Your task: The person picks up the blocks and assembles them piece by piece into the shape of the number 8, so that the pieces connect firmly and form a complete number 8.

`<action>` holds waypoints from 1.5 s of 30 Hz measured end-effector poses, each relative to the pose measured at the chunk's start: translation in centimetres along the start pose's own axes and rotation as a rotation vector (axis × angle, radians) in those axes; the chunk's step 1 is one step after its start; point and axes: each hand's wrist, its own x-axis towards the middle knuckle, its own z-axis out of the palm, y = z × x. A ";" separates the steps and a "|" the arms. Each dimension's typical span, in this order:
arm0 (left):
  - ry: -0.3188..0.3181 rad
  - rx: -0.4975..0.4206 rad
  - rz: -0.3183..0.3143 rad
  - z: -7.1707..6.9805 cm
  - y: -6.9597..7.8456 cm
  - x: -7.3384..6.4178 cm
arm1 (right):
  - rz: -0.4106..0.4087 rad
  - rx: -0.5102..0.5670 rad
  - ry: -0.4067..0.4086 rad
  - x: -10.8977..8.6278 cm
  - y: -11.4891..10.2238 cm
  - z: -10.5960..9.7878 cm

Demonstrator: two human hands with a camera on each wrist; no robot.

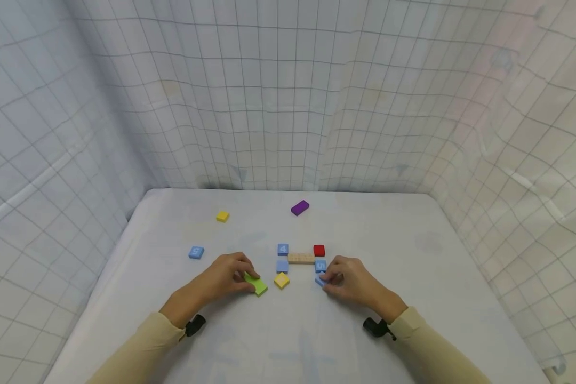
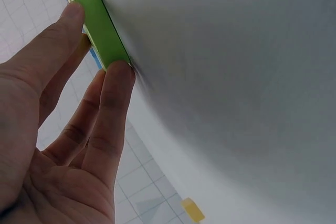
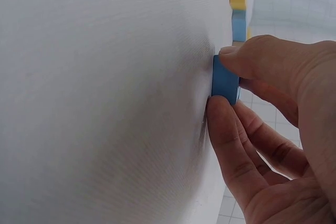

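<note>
My left hand (image 1: 228, 274) pinches a green rectangular block (image 1: 258, 286) between thumb and fingers, low at the white table; the left wrist view shows the block's long side (image 2: 100, 22). On the other side, my right hand (image 1: 352, 280) pinches a small blue block (image 3: 224, 80) by its ends. That block lies just in front of a blue tile marked 5 (image 1: 320, 265). Between the hands are a yellow tile (image 1: 281, 280), a plain blue tile (image 1: 282, 266), a blue tile marked 4 (image 1: 282, 249), a wooden bar (image 1: 301, 258) and a red tile (image 1: 319, 250).
A purple block (image 1: 300, 207) lies toward the back of the table (image 1: 389, 224). Off to the left are a yellow tile (image 1: 223, 216) and a blue numbered tile (image 1: 196, 252). A white gridded curtain (image 1: 288, 106) surrounds the table's back and sides.
</note>
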 end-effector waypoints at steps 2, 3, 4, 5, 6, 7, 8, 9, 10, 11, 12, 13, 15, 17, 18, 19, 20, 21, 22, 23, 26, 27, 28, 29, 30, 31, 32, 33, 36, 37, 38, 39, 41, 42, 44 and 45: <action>-0.012 0.002 -0.006 0.2 0.4 0.0 | 0.008 0.000 -0.002 0.1 0.0 0.0; -0.017 0.000 -0.008 0.3 0.6 0.0 | 0.011 0.000 -0.002 0.1 0.0 -0.1; -0.024 -0.003 -0.016 0.4 0.8 0.1 | 0.013 0.002 -0.001 0.1 0.0 -0.1; -0.027 -0.005 -0.014 0.6 0.9 0.0 | 0.015 0.003 -0.002 0.1 0.0 0.0; -0.031 -0.001 -0.009 0.7 1.1 0.0 | 0.016 0.004 -0.002 0.1 0.0 0.0; -0.034 -0.002 -0.011 0.9 1.2 -0.1 | 0.015 0.006 -0.003 0.0 0.0 0.0; -0.035 0.001 -0.005 1.1 1.3 -0.1 | 0.015 0.008 -0.003 0.0 0.0 0.1; -0.035 0.005 -0.001 1.3 1.5 -0.2 | 0.014 0.010 -0.004 0.0 0.0 0.1; -0.037 0.011 0.004 1.5 1.6 -0.3 | 0.014 0.012 -0.005 0.0 0.0 0.1; -0.038 0.016 0.009 1.6 1.7 -0.3 | 0.014 0.013 -0.006 -0.1 0.0 0.2; -0.039 0.026 0.017 1.8 1.8 -0.4 | 0.014 0.015 -0.006 -0.1 0.0 0.2; -0.041 0.028 0.020 1.9 2.0 -0.4 | 0.016 0.018 -0.006 -0.2 0.0 0.2; -0.040 0.037 0.029 2.1 2.3 -0.5 | 0.019 0.020 -0.007 -0.2 0.0 0.3; -0.037 0.048 0.045 2.3 2.6 -0.5 | 0.022 0.019 -0.005 -0.3 0.0 0.3; -0.034 0.053 0.057 2.4 2.7 -0.5 | 0.023 0.019 -0.003 -0.3 0.0 0.3; -0.032 0.058 0.067 2.6 2.9 -0.5 | 0.024 0.018 -0.002 -0.3 0.0 0.4; -0.030 0.067 0.080 2.7 3.1 -0.5 | 0.022 0.018 -0.001 -0.3 0.0 0.4; -0.028 0.074 0.089 2.8 3.3 -0.4 | 0.022 0.018 0.002 -0.3 0.0 0.4; -0.027 0.082 0.100 2.9 3.5 -0.4 | 0.021 0.019 0.004 -0.3 0.0 0.3; -0.025 0.088 0.109 3.0 3.7 -0.3 | 0.014 0.019 0.008 -0.3 0.1 0.3; -0.028 0.098 0.117 3.2 4.4 -0.1 | 0.004 0.025 0.016 -0.3 0.1 0.3; -0.034 0.097 0.114 3.3 4.6 0.0 | 0.003 0.026 0.016 -0.3 0.1 0.2; -0.040 0.097 0.109 3.3 4.8 0.0 | 0.005 0.026 0.016 -0.3 0.1 0.2; -0.045 0.097 0.107 3.5 4.9 0.1 | 0.007 0.026 0.014 -0.3 0.1 0.2; -0.051 0.096 0.104 3.6 5.1 0.2 | 0.016 0.027 0.010 -0.3 0.0 0.2; -0.057 0.092 0.103 3.8 5.3 0.3 | 0.020 0.027 0.006 -0.3 0.0 0.2; -0.059 0.093 0.106 3.9 5.4 0.4 | 0.024 0.027 0.002 -0.3 -0.1 0.1; -0.060 0.091 0.109 4.1 5.5 0.5 | 0.031 0.026 -0.002 -0.3 -0.1 0.1; -0.053 0.096 0.132 4.6 6.0 0.8 | 0.036 0.020 -0.009 -0.2 -0.2 0.0; -0.050 0.100 0.140 4.7 6.1 0.9 | 0.037 0.019 -0.011 -0.2 -0.3 0.0; -0.049 0.106 0.141 4.9 6.3 1.0 | 0.038 0.018 -0.011 -0.2 -0.3 0.0; -0.049 0.109 0.143 5.0 6.5 1.2 | 0.040 0.017 -0.013 -0.2 -0.3 0.0; -0.049 0.121 0.142 5.2 6.8 1.4 | 0.045 0.016 -0.016 -0.2 -0.4 -0.1; -0.047 0.127 0.140 5.3 7.1 1.6 | 0.048 0.017 -0.016 -0.1 -0.4 -0.1; -0.048 0.138 0.130 5.5 7.4 1.8 | 0.051 0.021 -0.018 -0.1 -0.5 -0.2; -0.043 0.143 0.131 5.6 7.6 2.0 | 0.051 0.023 -0.018 -0.1 -0.5 -0.2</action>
